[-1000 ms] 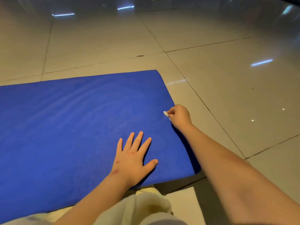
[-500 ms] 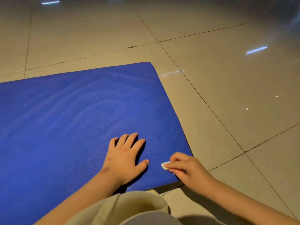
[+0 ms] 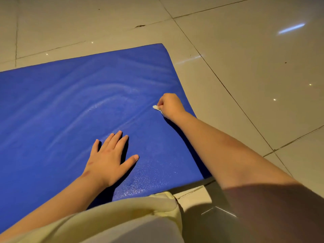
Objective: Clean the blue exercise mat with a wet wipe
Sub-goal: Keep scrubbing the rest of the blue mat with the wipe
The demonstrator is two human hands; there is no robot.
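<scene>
The blue exercise mat (image 3: 70, 106) lies flat on the tiled floor and fills the left and middle of the head view. My left hand (image 3: 108, 160) rests palm down on the mat near its front edge, fingers straight and spread. My right hand (image 3: 169, 106) grips a small crumpled white wet wipe (image 3: 155, 107) and holds it against the mat close to the right edge. Pale curved streaks run across the mat to the left of the wipe.
Glossy beige floor tiles (image 3: 245, 71) with dark grout lines surround the mat on the far and right sides. My pale yellow clothing (image 3: 122, 218) covers the bottom of the view at the mat's front edge.
My right hand has carried the wipe from the mat's front right corner away from me along the right edge. My left hand has stayed flat on the mat.
</scene>
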